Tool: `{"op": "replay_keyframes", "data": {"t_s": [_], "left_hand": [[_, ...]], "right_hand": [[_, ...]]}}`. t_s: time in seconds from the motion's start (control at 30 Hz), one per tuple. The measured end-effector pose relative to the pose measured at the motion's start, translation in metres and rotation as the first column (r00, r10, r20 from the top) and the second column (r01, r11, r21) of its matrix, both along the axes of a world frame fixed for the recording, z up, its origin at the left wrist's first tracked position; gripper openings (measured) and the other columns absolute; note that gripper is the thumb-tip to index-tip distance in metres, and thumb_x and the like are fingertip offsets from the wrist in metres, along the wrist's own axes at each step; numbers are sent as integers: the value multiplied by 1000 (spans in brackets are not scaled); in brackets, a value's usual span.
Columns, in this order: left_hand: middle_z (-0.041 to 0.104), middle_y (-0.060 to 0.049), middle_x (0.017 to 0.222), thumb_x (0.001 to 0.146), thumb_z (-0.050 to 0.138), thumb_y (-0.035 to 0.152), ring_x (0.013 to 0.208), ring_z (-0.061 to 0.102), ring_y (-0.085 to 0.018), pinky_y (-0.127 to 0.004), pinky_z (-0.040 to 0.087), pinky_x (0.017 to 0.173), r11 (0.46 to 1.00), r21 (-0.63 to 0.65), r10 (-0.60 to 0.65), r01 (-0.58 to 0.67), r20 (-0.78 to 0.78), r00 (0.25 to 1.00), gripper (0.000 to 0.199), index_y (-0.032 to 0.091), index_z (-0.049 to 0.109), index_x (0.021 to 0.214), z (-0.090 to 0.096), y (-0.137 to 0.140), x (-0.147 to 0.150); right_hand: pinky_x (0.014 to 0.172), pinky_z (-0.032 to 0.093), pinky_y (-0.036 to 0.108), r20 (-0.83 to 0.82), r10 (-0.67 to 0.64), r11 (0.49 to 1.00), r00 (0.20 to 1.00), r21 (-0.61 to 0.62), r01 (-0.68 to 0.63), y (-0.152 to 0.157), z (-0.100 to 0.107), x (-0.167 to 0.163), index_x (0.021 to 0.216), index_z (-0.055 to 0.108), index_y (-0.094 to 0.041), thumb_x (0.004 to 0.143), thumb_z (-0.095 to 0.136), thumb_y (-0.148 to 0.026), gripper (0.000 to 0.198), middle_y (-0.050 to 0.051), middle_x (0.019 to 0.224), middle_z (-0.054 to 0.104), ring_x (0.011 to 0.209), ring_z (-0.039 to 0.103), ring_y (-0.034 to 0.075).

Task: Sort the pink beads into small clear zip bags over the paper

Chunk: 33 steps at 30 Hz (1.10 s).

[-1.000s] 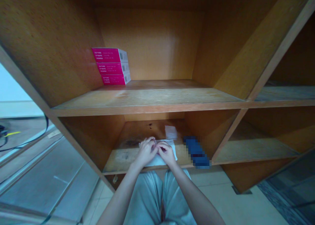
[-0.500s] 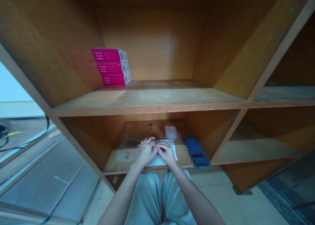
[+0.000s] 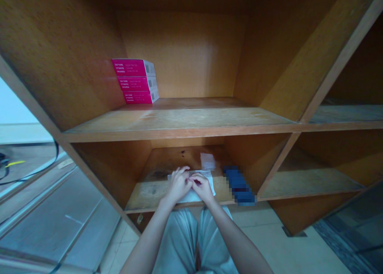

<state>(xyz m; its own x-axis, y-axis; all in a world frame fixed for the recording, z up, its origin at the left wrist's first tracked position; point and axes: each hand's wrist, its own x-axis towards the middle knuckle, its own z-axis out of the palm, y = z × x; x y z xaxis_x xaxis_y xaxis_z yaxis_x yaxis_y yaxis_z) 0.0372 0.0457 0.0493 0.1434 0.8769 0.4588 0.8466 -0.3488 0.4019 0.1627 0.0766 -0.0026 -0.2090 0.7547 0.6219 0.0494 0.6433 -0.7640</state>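
Note:
Both hands meet over a white sheet (image 3: 210, 182), paper or cloth, lying on the lower shelf. My left hand (image 3: 178, 184) has thumb and index finger pinched together, while its other fingers stretch forward over the sheet. Fingertips of my right hand (image 3: 202, 185) are pressed together too, touching those of the left. Whatever small thing they pinch is hidden by the fingers. Just behind the right hand lies a small clear plastic bag (image 3: 207, 161).
A blurred-out dark blue object (image 3: 239, 186) lies right of the sheet. Three stacked pink boxes (image 3: 134, 82) stand at the left of the upper shelf (image 3: 185, 118). Wooden side walls enclose the lower compartment. A glass-like panel (image 3: 60, 218) is at the lower left.
Almost nothing differs. The fingers of both hands shift very slightly, still pinched together over the sheet.

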Motion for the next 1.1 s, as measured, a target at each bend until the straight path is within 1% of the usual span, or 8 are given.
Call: {"op": "replay_keyframes", "data": {"t_s": [0.27,0.33,0.43,0.5,0.57,0.67,0.8,1.1], "left_hand": [[60,-7,109,69,51,16,98,51,-24,-39,36,85,999,12,38,-38,-31,999,8,18,59,67,4,-5,2],[60,-7,109,69,51,18,97,51,-24,-40,35,85,999,10,41,-41,-22,999,9,19,60,70,5,-6,1],[60,-7,109,70,50,19,97,51,-24,-41,34,88,999,-2,37,-37,-7,999,12,20,62,74,7,-6,0],[60,-6,109,71,50,19,98,51,-23,-40,34,88,999,-5,36,-36,-12,999,13,20,62,76,7,-5,-1],[60,-6,109,71,50,20,98,51,-23,-40,34,89,999,-3,36,-36,-18,999,13,20,62,76,7,-5,-2],[59,-7,110,73,49,21,100,51,-23,-41,33,90,1000,-5,19,-19,-25,999,13,19,62,75,8,-5,-2],[59,-7,110,74,47,20,101,50,-24,-42,33,91,1000,-18,-2,1,-50,999,15,19,62,76,9,-6,-1],[60,-7,103,73,46,17,98,50,-23,-42,31,92,999,-10,-35,35,-85,996,16,20,62,76,15,-7,-3]], "right_hand": [[65,44,26,1,-35,999,999,-11,35,-1,2,2,69,61,-19,72,50,-13,13,3,73,60,71,55,15],[66,45,26,12,-31,999,999,-15,31,-1,2,1,72,60,-19,73,50,-13,12,3,74,60,71,55,15],[65,45,25,-9,-58,998,998,-33,58,-2,1,0,82,59,-19,75,50,-18,11,3,80,59,72,55,14],[67,46,26,-29,-76,997,997,-15,76,-1,0,-1,85,58,-20,76,51,-19,11,4,83,59,76,55,15],[74,46,29,-21,-64,998,998,26,64,-1,0,0,83,58,-20,77,51,-19,10,5,87,58,84,55,17],[79,44,31,6,-27,997,1000,66,27,-2,1,1,83,61,-22,79,49,-17,14,6,92,58,91,54,18],[81,44,31,32,2,998,999,69,-4,-3,3,2,88,64,-23,79,50,-16,19,6,95,59,93,55,17],[83,44,31,40,28,998,999,62,-30,-3,5,2,92,65,-25,77,54,-17,20,6,98,59,95,55,17]]}}
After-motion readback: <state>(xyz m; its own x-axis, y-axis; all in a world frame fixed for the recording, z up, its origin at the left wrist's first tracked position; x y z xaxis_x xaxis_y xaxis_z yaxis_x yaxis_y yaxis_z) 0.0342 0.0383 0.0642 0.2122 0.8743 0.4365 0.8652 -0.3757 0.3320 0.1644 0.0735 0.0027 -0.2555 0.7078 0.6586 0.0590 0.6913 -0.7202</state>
